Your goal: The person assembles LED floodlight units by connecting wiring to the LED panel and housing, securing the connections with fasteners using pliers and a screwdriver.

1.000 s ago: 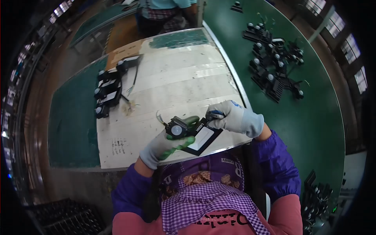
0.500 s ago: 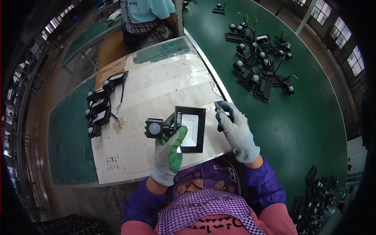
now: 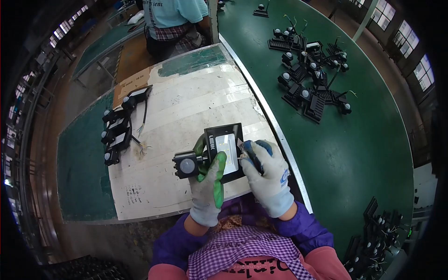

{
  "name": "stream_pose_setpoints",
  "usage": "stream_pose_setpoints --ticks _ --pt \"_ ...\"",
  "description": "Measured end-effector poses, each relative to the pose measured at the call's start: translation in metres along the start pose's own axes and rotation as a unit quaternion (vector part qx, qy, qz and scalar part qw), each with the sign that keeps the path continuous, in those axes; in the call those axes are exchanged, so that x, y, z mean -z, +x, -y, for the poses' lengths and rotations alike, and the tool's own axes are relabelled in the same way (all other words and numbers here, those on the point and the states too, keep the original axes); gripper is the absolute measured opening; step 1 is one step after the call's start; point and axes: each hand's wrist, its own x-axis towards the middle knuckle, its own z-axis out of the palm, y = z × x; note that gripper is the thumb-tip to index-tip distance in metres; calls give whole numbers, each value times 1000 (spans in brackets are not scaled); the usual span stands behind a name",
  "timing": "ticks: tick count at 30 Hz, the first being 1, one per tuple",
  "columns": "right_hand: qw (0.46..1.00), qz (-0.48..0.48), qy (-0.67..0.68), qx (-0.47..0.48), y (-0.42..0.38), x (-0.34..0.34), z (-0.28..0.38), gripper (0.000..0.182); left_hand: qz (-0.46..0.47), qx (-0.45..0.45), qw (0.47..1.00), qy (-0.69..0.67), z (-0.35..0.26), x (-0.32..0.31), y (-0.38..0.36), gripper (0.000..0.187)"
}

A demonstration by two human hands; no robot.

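A worn white board lies across a green bench. Over its near edge, the left hand grips a black floodlight with a sensor on its side, while the right hand pinches the lamp's right edge. Finished lamps sit well left.

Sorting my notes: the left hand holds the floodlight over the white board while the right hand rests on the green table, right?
Not quite. In the head view the right hand is on the floodlight too, beside the left hand, over the white board.
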Motion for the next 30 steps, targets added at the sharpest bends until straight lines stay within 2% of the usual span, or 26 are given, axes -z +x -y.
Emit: stream_pose_setpoints --ticks 2,4,6,8,14,19,24,27,30 --pt "1000 -6 -12 2 -3 -4 4 37 -23 83 977 -193 -2 -6 0 53" --pt "999 -27 -35 13 -5 -9 2 36 -25 67 989 -129 4 -5 -4 56" --pt "999 -31 -20 8 -3 -10 2 34 -32 77 988 -133 5 -6 -7 58" --pt "999 -40 -16 7 0 -11 2 32 -44 113 971 -205 4 -9 -10 61" --pt "997 -67 -32 6 7 -12 6 29 -34 51 988 -139 10 -17 -14 60" --pt "996 -69 -52 26 -1 -7 -6 25 17 120 980 -156 1 -8 -14 60" --pt "995 -37 -88 15 -19 -12 -22 22 24 202 972 -120 11 0 -18 56" --pt "998 -31 -60 -21 -24 -16 -24 23 0 176 967 -182 17 -8 -23 56" --pt "997 -22 -46 -54 -35 -22 -20 26 -31 168 968 -186 28 -12 -25 58"
